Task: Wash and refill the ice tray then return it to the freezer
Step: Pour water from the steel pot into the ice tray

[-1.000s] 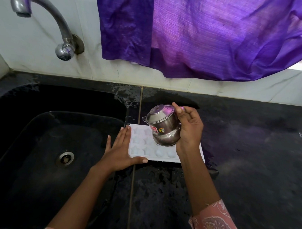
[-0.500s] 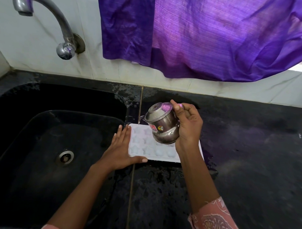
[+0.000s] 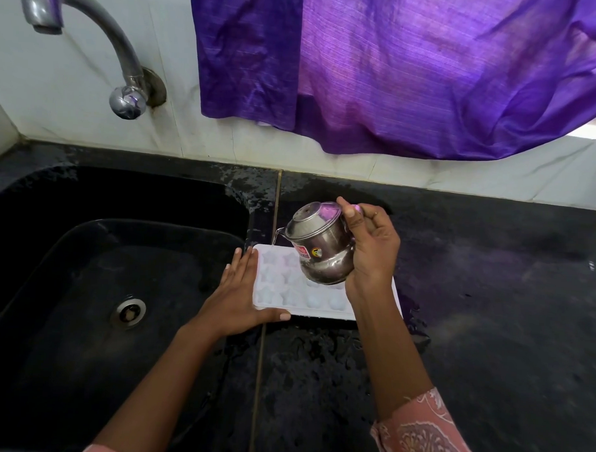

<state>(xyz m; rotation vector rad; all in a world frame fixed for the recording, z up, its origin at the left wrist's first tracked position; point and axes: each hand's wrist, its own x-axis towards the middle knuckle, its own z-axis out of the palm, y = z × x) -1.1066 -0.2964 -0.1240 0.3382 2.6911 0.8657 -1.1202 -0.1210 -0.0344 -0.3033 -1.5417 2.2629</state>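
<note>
Black sink [image 3: 68, 285], wet black worktop [image 3: 489, 317] beside it. White ice tray [image 3: 277, 294] lies flat on worktop just right of sink. Left hand [image 3: 238, 300] flat, fingers straight, against tray's left edge. Right hand [image 3: 371, 252] grips small steel pot [image 3: 322, 257] tilted over tray, water trickling from its spout.

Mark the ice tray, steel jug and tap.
ice tray [image 3: 320, 313], head view, front rim.
steel jug [image 3: 329, 264], head view, belly beside the stickers.
tap [image 3: 117, 45], head view, curved neck.

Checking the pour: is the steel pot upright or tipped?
Tipped. The pot leans spout-down over the tray, a thin stream falling; the right hand grips it.
</note>
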